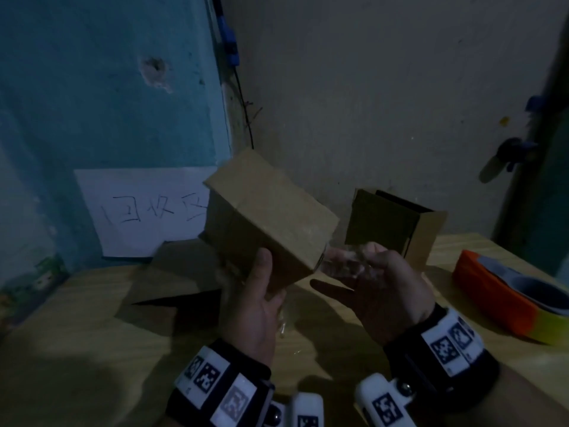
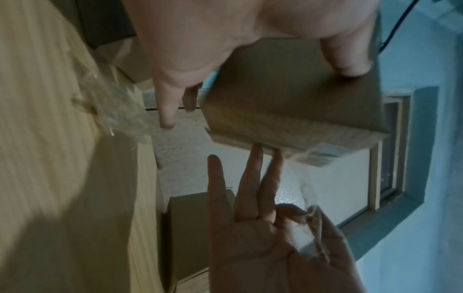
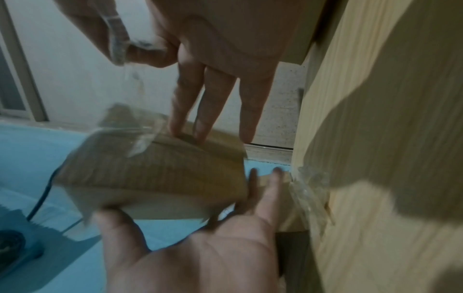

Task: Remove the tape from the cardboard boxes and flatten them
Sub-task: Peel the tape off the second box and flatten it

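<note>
Two hands raised: left hand (image 1: 255, 306) gripping tilted cardboard box (image 1: 271, 217), right hand (image 1: 378, 291) pinching clear tape (image 3: 117, 47).

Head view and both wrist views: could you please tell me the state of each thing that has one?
Held cardboard box: closed, tilted, lifted off the table.
Clear tape strip: partly peeled, one end on the box.
Left hand: grips the box.
Right hand: pinches the tape.
Second box: open, standing on the table.
Crumpled tape: lying loose.
</note>
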A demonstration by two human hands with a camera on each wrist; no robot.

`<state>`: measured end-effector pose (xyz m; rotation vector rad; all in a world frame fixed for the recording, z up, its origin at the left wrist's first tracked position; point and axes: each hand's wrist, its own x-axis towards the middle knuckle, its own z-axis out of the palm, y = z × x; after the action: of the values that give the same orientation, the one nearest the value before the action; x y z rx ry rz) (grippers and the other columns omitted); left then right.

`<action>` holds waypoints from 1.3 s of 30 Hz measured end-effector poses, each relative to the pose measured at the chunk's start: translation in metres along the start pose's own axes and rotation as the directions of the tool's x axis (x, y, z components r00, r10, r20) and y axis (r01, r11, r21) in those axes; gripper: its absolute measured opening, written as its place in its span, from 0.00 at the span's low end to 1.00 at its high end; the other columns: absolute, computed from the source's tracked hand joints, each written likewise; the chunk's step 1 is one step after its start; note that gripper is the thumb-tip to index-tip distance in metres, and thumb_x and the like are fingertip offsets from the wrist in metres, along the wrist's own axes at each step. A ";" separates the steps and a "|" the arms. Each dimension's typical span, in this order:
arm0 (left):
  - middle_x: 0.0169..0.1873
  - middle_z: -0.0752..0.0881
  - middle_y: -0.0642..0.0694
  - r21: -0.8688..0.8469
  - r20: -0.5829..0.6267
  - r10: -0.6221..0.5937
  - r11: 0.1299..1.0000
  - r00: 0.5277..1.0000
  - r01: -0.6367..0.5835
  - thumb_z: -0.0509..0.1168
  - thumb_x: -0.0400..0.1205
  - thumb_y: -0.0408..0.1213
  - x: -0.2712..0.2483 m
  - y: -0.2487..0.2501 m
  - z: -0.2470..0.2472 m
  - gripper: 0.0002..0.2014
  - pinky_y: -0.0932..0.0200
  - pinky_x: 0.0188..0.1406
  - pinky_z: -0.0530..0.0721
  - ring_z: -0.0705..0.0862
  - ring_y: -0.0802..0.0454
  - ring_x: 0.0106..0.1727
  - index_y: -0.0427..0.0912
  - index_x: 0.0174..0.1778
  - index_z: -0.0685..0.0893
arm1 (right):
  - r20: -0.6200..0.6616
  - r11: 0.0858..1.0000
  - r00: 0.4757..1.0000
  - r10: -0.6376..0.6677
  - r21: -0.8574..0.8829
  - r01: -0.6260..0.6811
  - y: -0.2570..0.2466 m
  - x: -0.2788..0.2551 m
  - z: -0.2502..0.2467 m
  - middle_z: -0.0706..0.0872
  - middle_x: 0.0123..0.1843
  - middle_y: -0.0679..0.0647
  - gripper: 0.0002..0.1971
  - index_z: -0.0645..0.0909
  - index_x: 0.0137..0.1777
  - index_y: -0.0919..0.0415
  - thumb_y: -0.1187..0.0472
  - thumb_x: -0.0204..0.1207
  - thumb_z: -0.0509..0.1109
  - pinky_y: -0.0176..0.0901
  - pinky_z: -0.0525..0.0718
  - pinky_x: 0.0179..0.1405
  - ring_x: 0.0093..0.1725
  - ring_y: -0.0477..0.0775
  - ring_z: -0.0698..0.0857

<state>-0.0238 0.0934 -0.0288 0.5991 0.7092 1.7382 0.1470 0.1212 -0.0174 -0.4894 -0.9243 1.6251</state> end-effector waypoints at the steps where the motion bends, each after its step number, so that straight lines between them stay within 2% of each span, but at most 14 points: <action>1: 0.73 0.85 0.42 -0.027 0.017 0.010 1.000 1.000 -0.009 0.88 0.53 0.60 0.000 0.001 -0.001 0.61 0.31 0.50 0.92 0.94 0.39 0.58 0.73 0.83 0.65 | -0.005 1.000 1.000 -0.003 0.002 0.003 0.000 0.000 0.001 0.91 0.56 0.69 0.10 0.71 0.34 0.58 0.61 0.76 0.63 0.73 0.83 0.63 0.61 0.70 0.90; 4: 0.71 0.86 0.42 -0.070 0.013 -0.006 0.998 1.000 0.007 0.87 0.59 0.52 0.001 0.003 -0.003 0.59 0.34 0.37 0.92 0.95 0.38 0.50 0.78 0.84 0.60 | 0.004 1.000 1.000 -0.012 0.009 0.012 0.000 0.001 0.001 0.91 0.55 0.68 0.09 0.69 0.35 0.59 0.62 0.75 0.63 0.74 0.82 0.65 0.61 0.70 0.90; 6: 0.67 0.90 0.40 -0.087 0.013 -0.004 0.996 1.000 0.005 0.84 0.63 0.50 0.001 0.006 -0.004 0.52 0.38 0.35 0.93 0.96 0.40 0.49 0.65 0.84 0.69 | 0.027 0.999 1.000 -0.011 0.040 0.010 0.000 0.001 0.000 0.90 0.56 0.68 0.06 0.72 0.38 0.60 0.60 0.72 0.65 0.73 0.83 0.65 0.61 0.69 0.90; 8: 0.62 0.93 0.40 -0.043 0.038 -0.026 0.999 0.999 0.027 0.84 0.64 0.54 0.002 0.007 -0.005 0.45 0.38 0.43 0.94 0.95 0.39 0.56 0.53 0.79 0.78 | 0.047 0.996 0.999 0.008 0.086 -0.012 -0.001 0.001 -0.003 0.89 0.58 0.67 0.08 0.78 0.44 0.63 0.57 0.73 0.66 0.75 0.81 0.68 0.64 0.69 0.88; 10: 0.66 0.91 0.39 0.010 0.056 -0.050 0.999 0.997 0.050 0.89 0.55 0.59 0.005 0.006 -0.007 0.51 0.28 0.64 0.87 0.90 0.34 0.67 0.52 0.76 0.82 | 0.055 0.992 0.998 0.037 0.120 -0.043 -0.001 0.002 -0.005 0.85 0.67 0.72 0.13 0.84 0.49 0.66 0.56 0.75 0.65 0.77 0.76 0.72 0.70 0.72 0.84; 12: 0.68 0.90 0.36 -0.011 0.091 -0.059 0.998 0.994 0.060 0.91 0.51 0.57 0.006 0.005 -0.009 0.53 0.25 0.66 0.84 0.88 0.32 0.69 0.50 0.75 0.83 | 0.058 0.985 0.997 0.060 0.160 -0.068 -0.002 0.002 -0.005 0.80 0.74 0.74 0.19 0.85 0.57 0.70 0.56 0.75 0.66 0.75 0.78 0.72 0.72 0.73 0.82; 15: 0.59 0.94 0.36 -0.094 0.175 -0.093 0.989 0.980 0.111 0.92 0.45 0.53 0.007 0.006 -0.010 0.45 0.39 0.43 0.94 0.94 0.37 0.57 0.50 0.61 0.92 | 0.042 0.984 0.995 0.090 0.149 -0.095 -0.002 0.000 -0.003 0.86 0.67 0.73 0.18 0.89 0.53 0.68 0.55 0.76 0.65 0.67 0.86 0.62 0.62 0.68 0.90; 17: 0.55 0.95 0.38 -0.132 0.170 -0.085 0.985 0.982 0.108 0.89 0.53 0.52 0.006 0.007 -0.009 0.35 0.43 0.38 0.94 0.96 0.39 0.53 0.49 0.59 0.94 | 0.032 0.984 0.995 0.090 0.150 -0.093 -0.003 0.000 -0.002 0.90 0.59 0.71 0.13 0.88 0.47 0.66 0.56 0.75 0.67 0.63 0.89 0.57 0.56 0.66 0.92; 20: 0.54 0.96 0.39 -0.170 0.040 -0.081 0.982 0.996 0.087 0.80 0.61 0.47 0.009 0.009 -0.008 0.35 0.36 0.42 0.92 0.95 0.36 0.54 0.48 0.68 0.86 | -0.015 0.979 0.999 0.044 0.199 -0.040 -0.005 0.001 -0.005 0.91 0.49 0.64 0.12 0.83 0.52 0.64 0.56 0.73 0.70 0.52 0.93 0.46 0.46 0.59 0.93; 27: 0.47 0.97 0.41 -0.152 -0.013 -0.036 0.988 0.999 0.034 0.77 0.64 0.45 0.008 0.012 -0.006 0.24 0.40 0.50 0.87 0.96 0.41 0.51 0.46 0.57 0.88 | -0.074 0.900 0.990 -0.120 0.413 0.140 -0.021 0.005 -0.016 0.91 0.36 0.54 0.08 0.87 0.33 0.61 0.59 0.71 0.76 0.33 0.91 0.36 0.38 0.45 0.93; 30: 0.54 0.96 0.40 -0.109 0.006 -0.078 0.991 0.997 0.078 0.78 0.66 0.47 0.005 0.010 -0.006 0.28 0.38 0.51 0.89 0.95 0.37 0.54 0.47 0.64 0.88 | -0.133 0.871 0.982 -0.136 0.456 0.182 -0.023 0.007 -0.019 0.88 0.43 0.56 0.06 0.88 0.42 0.61 0.59 0.73 0.72 0.35 0.91 0.33 0.35 0.46 0.91; 33: 0.56 0.95 0.39 -0.101 -0.002 -0.051 0.994 0.999 0.051 0.77 0.67 0.48 0.007 0.011 -0.006 0.30 0.43 0.38 0.94 0.96 0.40 0.53 0.47 0.68 0.87 | -0.152 0.940 0.958 -0.242 0.207 0.270 -0.015 0.013 -0.024 0.84 0.37 0.54 0.04 0.84 0.45 0.59 0.60 0.73 0.76 0.53 0.87 0.48 0.35 0.51 0.87; 35: 0.54 0.96 0.40 -0.095 -0.003 -0.050 0.994 0.999 0.050 0.78 0.65 0.48 0.007 0.011 -0.007 0.31 0.45 0.33 0.93 0.96 0.42 0.49 0.49 0.66 0.87 | -0.146 0.955 0.945 -0.292 0.016 0.297 -0.009 0.013 -0.020 0.85 0.35 0.55 0.11 0.82 0.51 0.62 0.63 0.70 0.78 0.57 0.84 0.47 0.33 0.53 0.85; 39: 0.60 0.94 0.38 -0.027 0.018 -0.058 0.998 0.998 0.058 0.86 0.60 0.52 0.006 0.010 -0.005 0.40 0.39 0.50 0.91 0.94 0.38 0.58 0.48 0.70 0.86 | -0.103 0.910 0.947 -0.305 -0.324 0.258 0.003 0.005 -0.015 0.90 0.49 0.52 0.24 0.86 0.63 0.51 0.58 0.64 0.81 0.52 0.89 0.45 0.43 0.53 0.89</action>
<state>-0.0360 0.0963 -0.0249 0.5691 0.6831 1.6843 0.1546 0.1307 -0.0281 -0.6509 -1.0846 1.1695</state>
